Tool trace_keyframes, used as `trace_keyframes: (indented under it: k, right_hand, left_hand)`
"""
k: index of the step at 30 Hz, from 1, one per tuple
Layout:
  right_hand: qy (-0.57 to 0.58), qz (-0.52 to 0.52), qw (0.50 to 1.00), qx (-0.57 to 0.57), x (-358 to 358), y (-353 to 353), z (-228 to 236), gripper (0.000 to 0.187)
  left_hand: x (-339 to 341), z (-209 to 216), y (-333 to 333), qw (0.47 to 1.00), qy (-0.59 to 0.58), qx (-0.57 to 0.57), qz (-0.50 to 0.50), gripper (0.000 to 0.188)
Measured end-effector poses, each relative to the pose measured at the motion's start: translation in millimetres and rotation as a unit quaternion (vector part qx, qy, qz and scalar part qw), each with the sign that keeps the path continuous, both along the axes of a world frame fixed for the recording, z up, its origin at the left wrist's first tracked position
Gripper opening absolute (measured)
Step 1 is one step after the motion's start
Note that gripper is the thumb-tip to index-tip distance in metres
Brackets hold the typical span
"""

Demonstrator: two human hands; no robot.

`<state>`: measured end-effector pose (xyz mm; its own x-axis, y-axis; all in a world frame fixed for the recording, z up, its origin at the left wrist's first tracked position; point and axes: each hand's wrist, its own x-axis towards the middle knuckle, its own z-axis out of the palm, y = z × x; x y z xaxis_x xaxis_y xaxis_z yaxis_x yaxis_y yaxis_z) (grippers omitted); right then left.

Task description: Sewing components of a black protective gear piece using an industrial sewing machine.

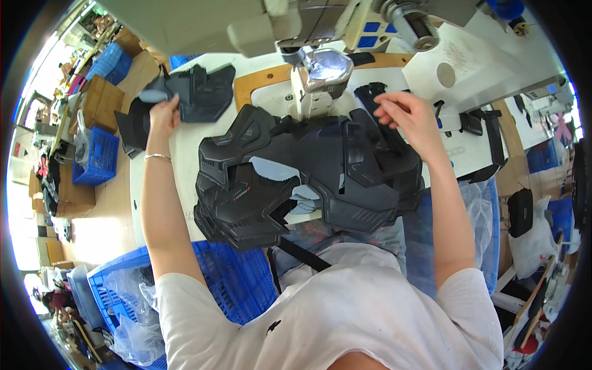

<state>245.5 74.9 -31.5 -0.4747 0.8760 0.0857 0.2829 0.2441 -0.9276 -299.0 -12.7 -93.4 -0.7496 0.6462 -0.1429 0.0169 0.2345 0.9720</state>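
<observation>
My left hand (165, 116) is closed on the edge of a black moulded fabric panel (206, 92) with a grey patch, at the far left of the white table. My right hand (410, 120) is raised over the right side, fingers loosely bent and apart, with nothing seen in them. Just beside its fingertips lie narrow black strips (376, 98). Between my arms is a heap of black moulded panels (246, 203), some showing grey undersides; their lower edges overhang the table front. The sewing machine's lit head (320, 74) stands behind the heap.
Blue plastic crates stand before the table, one at the left (237, 277) and one at the right (490, 216) with clear bags. Overhead runs the sewing machine arm (203, 24). Cardboard boxes (102, 102) and another blue crate (95, 157) are on the left floor.
</observation>
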Motion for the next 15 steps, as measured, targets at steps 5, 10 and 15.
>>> trace_keyframes:
  k: [5,10,15]
  right_hand:
    - [-0.111,-0.006,0.946,0.305,-39.1,75.2,-24.9,0.023]
    - [-0.164,0.079,0.926,0.332,-105.3,81.6,-20.5,0.036]
    - [-0.218,0.074,0.915,0.333,-105.8,137.0,-75.7,0.029]
  left_hand:
    - [15.9,-12.2,16.2,0.994,0.096,-0.041,0.03,0.035]
    - [3.2,48.2,-5.4,0.843,0.517,0.063,0.138,0.027]
    - [14.9,134.4,-12.1,0.789,0.578,0.133,0.159,0.026]
